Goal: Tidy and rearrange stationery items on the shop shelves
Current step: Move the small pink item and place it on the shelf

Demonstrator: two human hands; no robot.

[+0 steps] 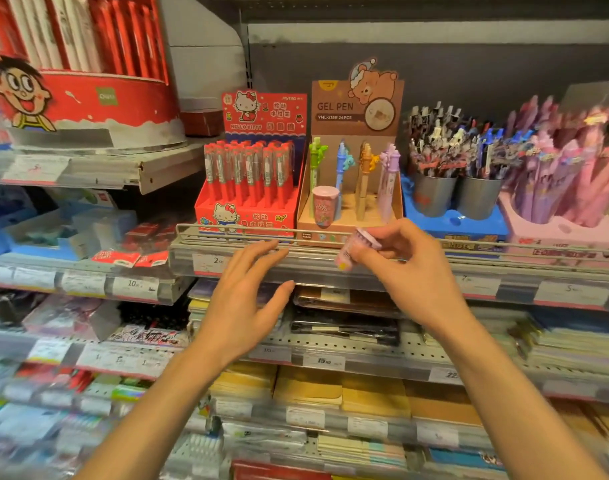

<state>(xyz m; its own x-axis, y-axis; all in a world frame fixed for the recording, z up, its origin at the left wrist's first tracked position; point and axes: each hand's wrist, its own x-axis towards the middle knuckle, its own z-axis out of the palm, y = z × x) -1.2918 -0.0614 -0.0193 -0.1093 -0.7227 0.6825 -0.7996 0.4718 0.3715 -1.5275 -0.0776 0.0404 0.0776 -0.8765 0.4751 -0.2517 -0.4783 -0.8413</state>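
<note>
Stationery here centres on a small pink cup-shaped item (356, 249), blurred, pinched in the fingers of the right hand (410, 271) just in front of the wire rail (227, 227) of the pen shelf. A matching pink cup (325, 206) already stands in the brown gel pen box (351, 188), between the green and blue pens. The likely step is to set the held one beside it or return it to its proper place. To do that well, lift it over the rail, keep it upright, and lower it into a free slot without knocking the tall pens. The left hand (247, 303) hovers open, fingers spread and holding nothing, near the shelf edge, ready to steady the red Hello Kitty pen box (251, 188).
</note>
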